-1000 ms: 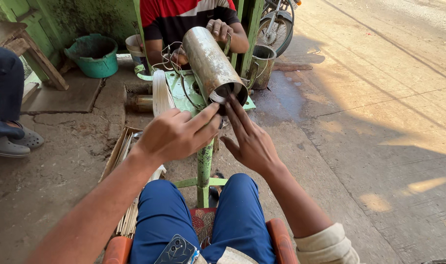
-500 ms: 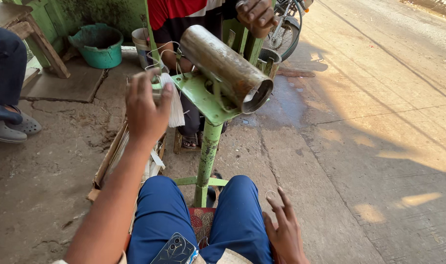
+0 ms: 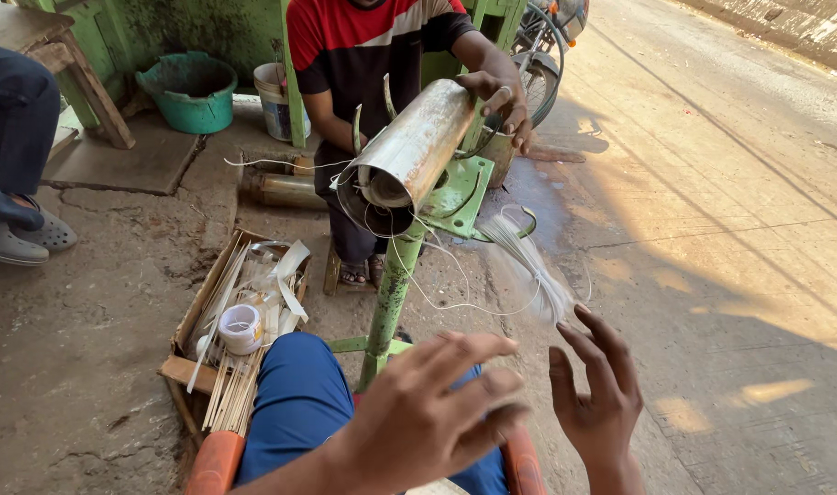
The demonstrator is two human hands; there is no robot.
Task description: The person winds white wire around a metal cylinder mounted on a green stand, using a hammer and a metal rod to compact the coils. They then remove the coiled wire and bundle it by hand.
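1. While both of the seated person's hands hover in front of the knees, neither grips anything: the left hand (image 3: 428,417) has its fingers loosely spread, and the right hand (image 3: 600,399) is open with fingers fanned upward.
2. Just above the right hand's fingertips, a blurred bundle of thin pale strands (image 3: 528,266) hangs in the air; whether the fingers touch it cannot be told.
3. A thin white thread (image 3: 437,293) trails from the strands back to the mouth of the metal cylinder (image 3: 409,151), which sits tilted on a green stand (image 3: 391,293).
4. A co-worker's hand (image 3: 501,96) rests on the cylinder's far end.
5. Judged progress: the strands are drawn out clear of the cylinder; securing them remains.
6. Beside the left knee, a cardboard box (image 3: 194,316) on the ground holds thin sticks, white strips and a white tape roll (image 3: 240,328).
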